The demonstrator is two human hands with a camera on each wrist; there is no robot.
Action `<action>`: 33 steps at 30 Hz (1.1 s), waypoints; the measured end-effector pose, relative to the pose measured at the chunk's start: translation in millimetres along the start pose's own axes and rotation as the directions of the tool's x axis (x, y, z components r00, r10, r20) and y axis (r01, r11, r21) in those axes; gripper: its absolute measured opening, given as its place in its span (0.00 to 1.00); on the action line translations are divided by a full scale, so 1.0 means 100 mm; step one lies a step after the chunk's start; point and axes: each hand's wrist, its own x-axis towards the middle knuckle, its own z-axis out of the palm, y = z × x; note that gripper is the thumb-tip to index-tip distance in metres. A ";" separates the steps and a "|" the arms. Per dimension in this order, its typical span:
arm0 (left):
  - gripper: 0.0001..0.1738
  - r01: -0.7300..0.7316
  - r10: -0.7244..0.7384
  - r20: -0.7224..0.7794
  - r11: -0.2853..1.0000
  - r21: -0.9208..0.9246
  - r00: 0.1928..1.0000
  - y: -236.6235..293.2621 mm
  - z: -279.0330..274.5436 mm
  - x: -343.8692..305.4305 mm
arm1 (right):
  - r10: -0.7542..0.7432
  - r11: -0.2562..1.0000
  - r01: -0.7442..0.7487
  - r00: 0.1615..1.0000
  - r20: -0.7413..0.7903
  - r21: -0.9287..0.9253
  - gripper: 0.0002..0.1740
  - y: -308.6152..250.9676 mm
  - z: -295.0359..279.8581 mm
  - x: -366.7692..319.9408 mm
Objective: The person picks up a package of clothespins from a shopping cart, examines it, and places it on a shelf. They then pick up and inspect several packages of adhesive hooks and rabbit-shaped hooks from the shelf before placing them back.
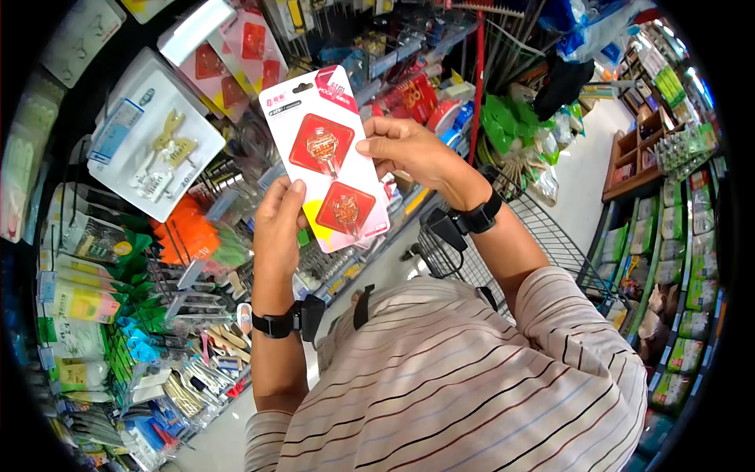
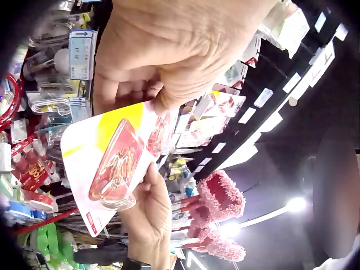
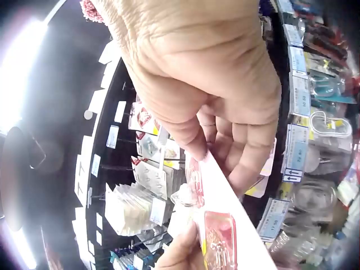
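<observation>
A card of two red, diamond-set adhesive hooks with gold lettering [image 1: 326,175] is held up in front of the body, printed side towards the head camera. My left hand [image 1: 277,224] pinches its lower left edge, thumb on the front and fingers behind. At the upper right edge my right hand [image 1: 413,153] grips it too, thumb along the front. In the left wrist view the clear hook tip on the card [image 2: 115,163] sticks out from the red plate. The right wrist view shows the card [image 3: 239,225] nearly edge-on, with the right fingers spread behind it.
Similar red hook cards [image 1: 253,39] hang on the rack beyond, beside a white hook pack [image 1: 157,138] with a price label. Lower left are orange packets [image 1: 187,230] and brushes. A wire shopping cart [image 1: 535,236] stands at the right, before another stocked shelf [image 1: 680,315].
</observation>
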 end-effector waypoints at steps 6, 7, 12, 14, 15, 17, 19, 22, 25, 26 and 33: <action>0.13 -0.110 0.109 0.043 0.993 0.037 0.993 0.17 -0.17 0.09 | -0.056 0.990 0.056 0.998 0.006 -0.128 0.12 -0.31 0.20 0.08; 0.13 -0.124 0.123 0.041 0.992 0.034 0.992 0.20 -0.18 0.09 | -0.077 0.990 0.078 0.997 0.016 -0.119 0.12 -0.36 0.25 0.07; 0.12 -0.179 0.180 0.008 0.983 -0.025 0.984 0.44 -0.10 0.03 | -0.139 0.984 0.145 0.988 0.063 -0.101 0.11 -0.48 0.35 0.14; 0.13 -0.193 0.194 0.024 0.981 -0.023 0.981 0.47 -0.16 0.04 | -0.169 0.978 0.176 0.983 0.070 -0.112 0.11 -0.53 0.40 0.15; 0.13 -0.213 0.213 0.017 0.976 -0.039 0.977 0.46 -0.17 0.04 | -0.183 0.977 0.188 0.981 0.056 -0.097 0.11 -0.54 0.44 0.15; 0.13 -0.263 0.264 0.008 0.962 -0.068 0.964 0.47 -0.15 0.08 | -0.224 0.972 0.226 0.974 0.033 -0.071 0.12 -0.58 0.54 0.15; 0.15 -0.293 0.305 0.044 0.939 -0.178 0.951 0.49 -0.13 0.12 | -0.274 0.951 0.277 0.961 0.040 -0.140 0.14 -0.67 0.66 0.10; 0.19 -0.221 0.261 0.057 0.899 -0.378 0.964 0.68 0.11 0.03 | -0.399 0.903 0.411 0.910 0.108 -0.126 0.21 -0.86 1.01 -0.08; 0.20 -0.095 0.251 0.222 0.835 -0.543 0.942 0.67 0.04 0.02 | -0.291 0.929 0.335 0.923 0.251 -0.156 0.23 -0.92 1.27 -0.24; 0.20 -0.049 0.261 0.272 0.799 -0.600 0.926 0.66 0.05 -0.01 | -0.437 0.808 0.508 0.856 0.277 -0.299 0.22 -0.91 1.37 -0.26; 0.21 0.031 0.222 0.299 0.754 -0.656 0.928 0.68 -0.06 -0.10 | -0.686 0.366 0.774 0.600 0.412 -0.517 0.21 -0.90 1.62 -0.34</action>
